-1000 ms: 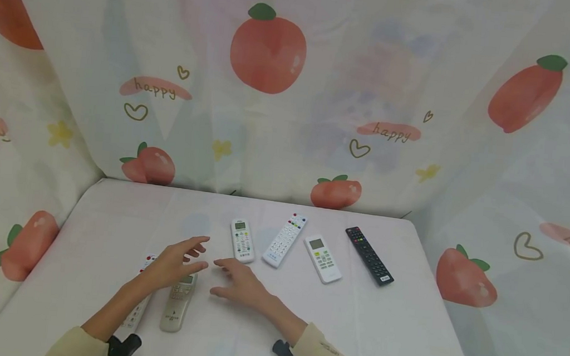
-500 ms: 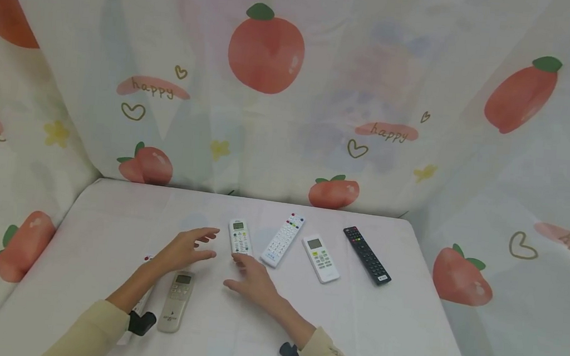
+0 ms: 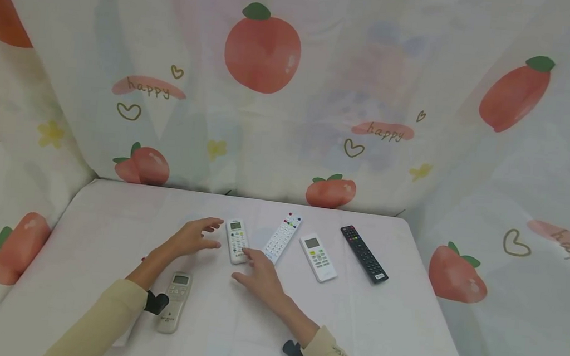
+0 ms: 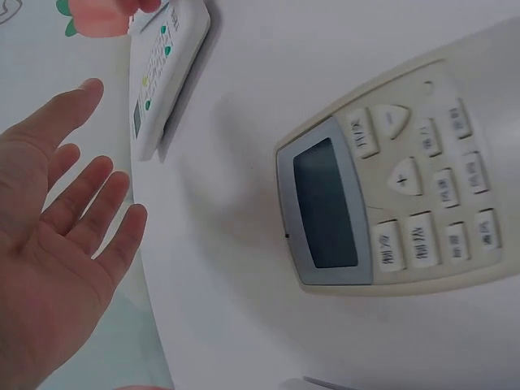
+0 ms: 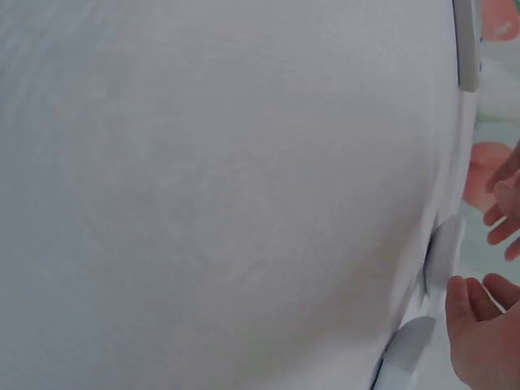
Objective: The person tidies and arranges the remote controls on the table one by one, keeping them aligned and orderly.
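A small white remote control (image 3: 236,240) with a display lies on the table between my hands in the head view. Just left of it hovers my left hand (image 3: 191,240), its fingers extended and the palm turned inward. My right hand (image 3: 263,277) is at the remote's lower right, its fingertips overlapping the near end; whether they touch it I cannot tell. Neither hand holds anything. The left wrist view shows the left hand (image 4: 65,236) in the air beside a beige remote control (image 4: 390,179). Both hands appear at the right edge of the right wrist view.
Right of the hands lie a long white remote (image 3: 282,238), a white remote with a display (image 3: 318,258) and a black remote (image 3: 364,254). A further white remote (image 3: 124,336) is mostly hidden under the left sleeve. Fruit-printed cloth walls (image 3: 266,160) surround the table (image 3: 378,330).
Both hands have moved forward and to the right, toward the small white remote. The left forearm now covers more of the white remote beneath it. The remotes stay in place.
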Available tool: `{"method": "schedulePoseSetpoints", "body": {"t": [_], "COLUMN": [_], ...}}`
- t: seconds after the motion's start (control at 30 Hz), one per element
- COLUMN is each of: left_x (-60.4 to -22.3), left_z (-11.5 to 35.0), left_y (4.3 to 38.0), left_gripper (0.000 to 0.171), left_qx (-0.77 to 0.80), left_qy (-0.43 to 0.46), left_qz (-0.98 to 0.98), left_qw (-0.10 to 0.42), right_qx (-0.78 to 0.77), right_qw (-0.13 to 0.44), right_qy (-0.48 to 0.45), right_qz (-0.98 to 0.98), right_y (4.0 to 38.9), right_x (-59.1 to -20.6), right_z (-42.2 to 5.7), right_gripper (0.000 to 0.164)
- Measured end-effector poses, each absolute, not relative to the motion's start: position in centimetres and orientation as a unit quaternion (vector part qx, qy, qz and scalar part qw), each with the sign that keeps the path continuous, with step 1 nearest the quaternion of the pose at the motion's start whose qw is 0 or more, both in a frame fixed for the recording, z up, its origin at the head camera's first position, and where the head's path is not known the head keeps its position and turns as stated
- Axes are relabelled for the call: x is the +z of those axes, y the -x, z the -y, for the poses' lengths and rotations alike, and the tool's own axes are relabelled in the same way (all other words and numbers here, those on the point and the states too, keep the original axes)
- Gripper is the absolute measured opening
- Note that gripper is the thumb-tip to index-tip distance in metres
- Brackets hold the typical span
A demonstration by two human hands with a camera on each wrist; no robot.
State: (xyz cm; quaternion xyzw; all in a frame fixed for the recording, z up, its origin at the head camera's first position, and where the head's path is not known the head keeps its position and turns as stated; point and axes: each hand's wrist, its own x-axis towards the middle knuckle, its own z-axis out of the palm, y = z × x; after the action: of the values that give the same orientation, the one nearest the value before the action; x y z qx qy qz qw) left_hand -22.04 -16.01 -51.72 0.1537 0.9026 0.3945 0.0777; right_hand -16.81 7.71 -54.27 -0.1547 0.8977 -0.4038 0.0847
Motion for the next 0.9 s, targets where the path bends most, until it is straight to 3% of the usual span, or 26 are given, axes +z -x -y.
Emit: {"method": "schedulePoseSetpoints", "body": {"t": [0.9], "left_x": [-53.2], "left_z": [14.1], "left_y": [25.7], "left_gripper": [0.080], "left_qx": [0.351], "left_qy": [-0.127], "left_qz": [-0.913], "left_qw": [0.164], "right_qx": [-0.316], "right_qw": [0.100], "right_qy": [0.131], "right_qz": [-0.935], "right_y": [17.4], "right_x": [-52.7], "right_z": [-6.8], "right_gripper": [0.076]}}
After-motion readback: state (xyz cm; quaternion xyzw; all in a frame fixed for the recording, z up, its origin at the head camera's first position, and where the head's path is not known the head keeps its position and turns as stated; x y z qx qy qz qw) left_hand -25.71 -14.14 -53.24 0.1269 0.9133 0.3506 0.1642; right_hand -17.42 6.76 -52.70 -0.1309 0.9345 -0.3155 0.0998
